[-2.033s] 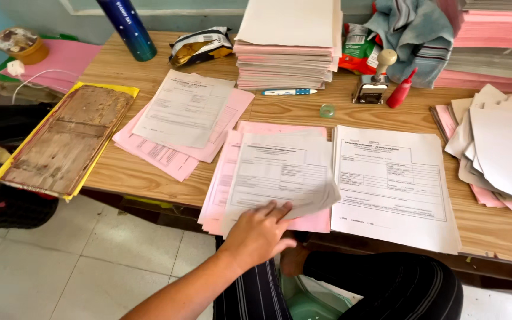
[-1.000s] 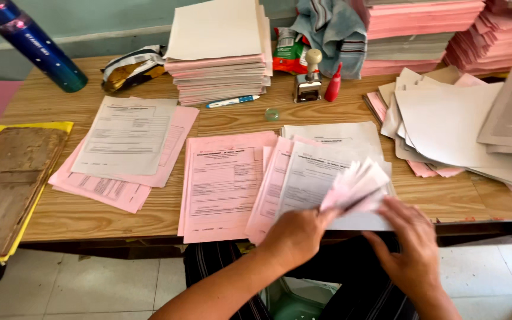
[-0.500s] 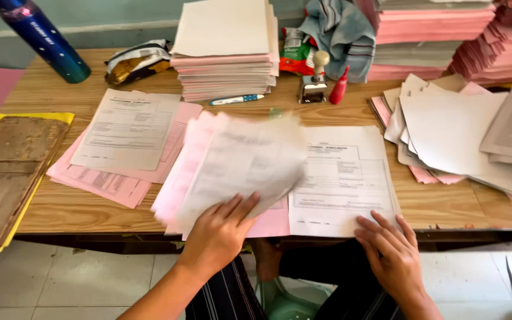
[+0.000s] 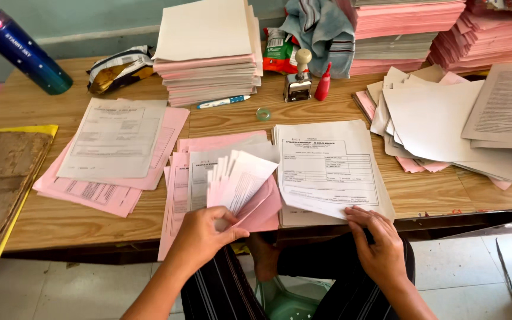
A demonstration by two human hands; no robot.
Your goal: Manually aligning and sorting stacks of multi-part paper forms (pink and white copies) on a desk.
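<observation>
**Fanning forms at the desk edge**

Left hand [image 4: 200, 234] pinches a fanned bundle of pink and white forms [image 4: 238, 184], which sticks up at its 1 o'clock. Right hand [image 4: 380, 243] lies flat, fingers spread, on the white form stack's [image 4: 327, 169] near edge. Stamp [image 4: 298, 80] further back at 12.

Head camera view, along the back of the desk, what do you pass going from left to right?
Blue bottle → snack bag → tall paper stack → stamp → red bottle → pink paper stacks.
</observation>
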